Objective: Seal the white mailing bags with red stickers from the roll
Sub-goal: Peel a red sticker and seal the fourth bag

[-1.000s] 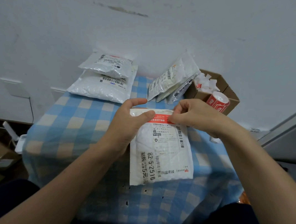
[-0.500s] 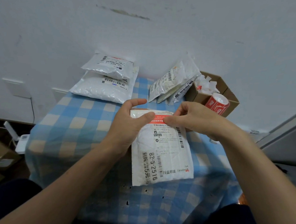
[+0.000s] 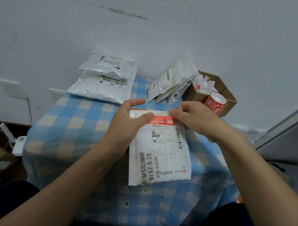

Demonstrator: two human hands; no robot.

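Head view: looks down on a table under a blue-and-cream checked cloth [image 3: 68, 127], with a white wall behind.
Floor at left: a white plastic device [image 3: 19, 142] and a brown carton [image 3: 1, 160] lie below the table edge; what the device is cannot be told.
Stacked bags [image 3: 103, 84]: two filled white mailing bags at the back left, the smaller on the larger, labels up.
Left hand [image 3: 127, 127]: grips the top left corner of the middle mailing bag, thumb on its face, fingers curled behind; the thumb covers the sticker's left end.
Middle mailing bag [image 3: 160, 155]: held at the table's centre, label side facing the camera.
Red sticker [image 3: 161, 121]: lies across the bag's top edge, just above the printed label.
Right hand [image 3: 195, 118]: pinches the bag's top right edge, thumb tip at the sticker's right end, fingers curled and hiding that corner.
Leaning bags [image 3: 171, 81]: several white mailing bags propped upright behind the hands, hiding the left side of the box.
Cardboard box [image 3: 228, 97]: open, at the back right corner, with crumpled white paper scraps [image 3: 205, 84] inside.
Sticker roll [image 3: 215, 102]: red, resting against the box's front, beyond the right hand.
Far right: a grey slanted surface [image 3: 282, 139] beside the table.
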